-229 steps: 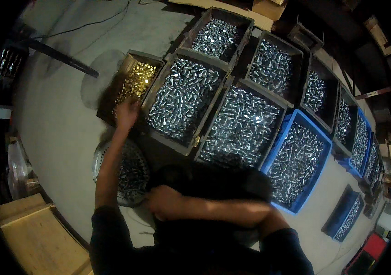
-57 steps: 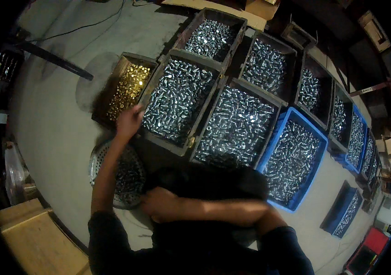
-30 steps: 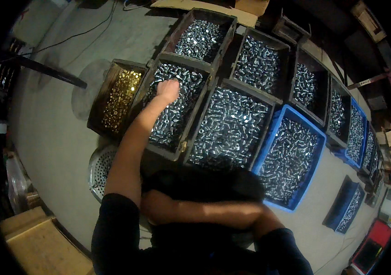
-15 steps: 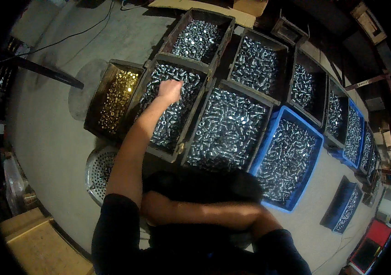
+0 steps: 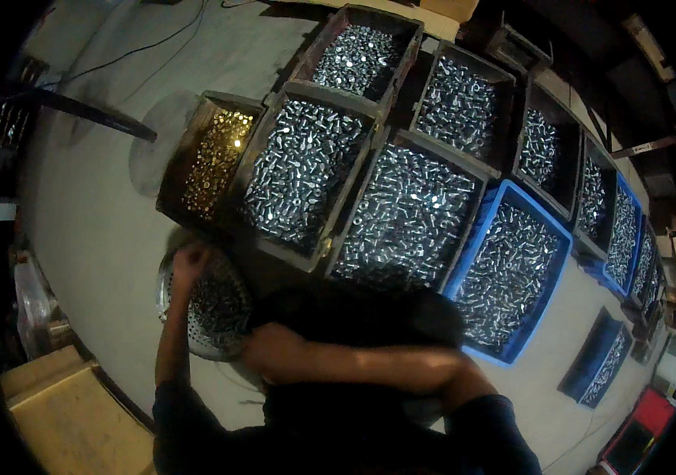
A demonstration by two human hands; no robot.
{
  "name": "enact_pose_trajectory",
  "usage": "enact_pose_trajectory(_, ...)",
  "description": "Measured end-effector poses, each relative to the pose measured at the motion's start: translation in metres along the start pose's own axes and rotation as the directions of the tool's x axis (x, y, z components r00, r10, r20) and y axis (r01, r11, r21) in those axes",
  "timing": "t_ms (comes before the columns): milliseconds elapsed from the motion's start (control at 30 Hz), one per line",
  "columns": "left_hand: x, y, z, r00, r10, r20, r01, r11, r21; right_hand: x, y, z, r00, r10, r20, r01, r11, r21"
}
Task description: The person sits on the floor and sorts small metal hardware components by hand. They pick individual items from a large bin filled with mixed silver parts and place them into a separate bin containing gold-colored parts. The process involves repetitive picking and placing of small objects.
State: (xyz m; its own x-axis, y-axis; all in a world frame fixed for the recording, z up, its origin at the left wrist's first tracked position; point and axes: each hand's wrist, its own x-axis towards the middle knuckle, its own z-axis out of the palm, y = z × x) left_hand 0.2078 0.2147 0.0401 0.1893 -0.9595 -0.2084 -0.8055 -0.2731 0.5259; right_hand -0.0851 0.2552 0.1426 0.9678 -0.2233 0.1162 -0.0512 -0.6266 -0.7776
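Observation:
My left hand [image 5: 193, 261] is over the upper part of a round perforated metal basin [image 5: 209, 347], with its fingers curled in. What it holds, if anything, is hidden. Inside the basin lie dark metal pieces, too dim to tell apart. My right forearm crosses in front of my body, and my right hand [image 5: 268, 352] is at the basin's right edge, its fingers lost in shadow. Just beyond the basin stand a dark bin [image 5: 175, 190] of brass-coloured nuts and a larger dark bin [image 5: 278, 252] heaped with silver bolts [image 5: 302, 170].
More dark bins of silver bolts stand in rows behind and to the right, with a blue crate [image 5: 563, 247] of bolts among them. A smaller blue bin [image 5: 583, 356] lies at the right. A dark pole [image 5: 100, 117] rises from a round base at the left; cardboard [image 5: 84, 423] is at lower left.
My left hand has left the bin of silver bolts and come back, down and left, to the perforated basin. My right arm stays about where it was. The view has shifted slightly.

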Motion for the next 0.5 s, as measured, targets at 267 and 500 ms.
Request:
enact_pose_trajectory(267,-0.129,-0.168,0.023,0.924,-0.358,0.135,0.245,0.825,0.509,0.0,-0.002,0.003,0.999,-0.024,-0.031,0.023,0.999,-0.038)
enact_pose_trajectory(500,0.062,0.064,0.007,0.956,0.23,-0.183,-0.196,0.962,0.189,0.006,-0.004,0.003,0.978,0.055,0.203,-0.049,0.998,-0.034)
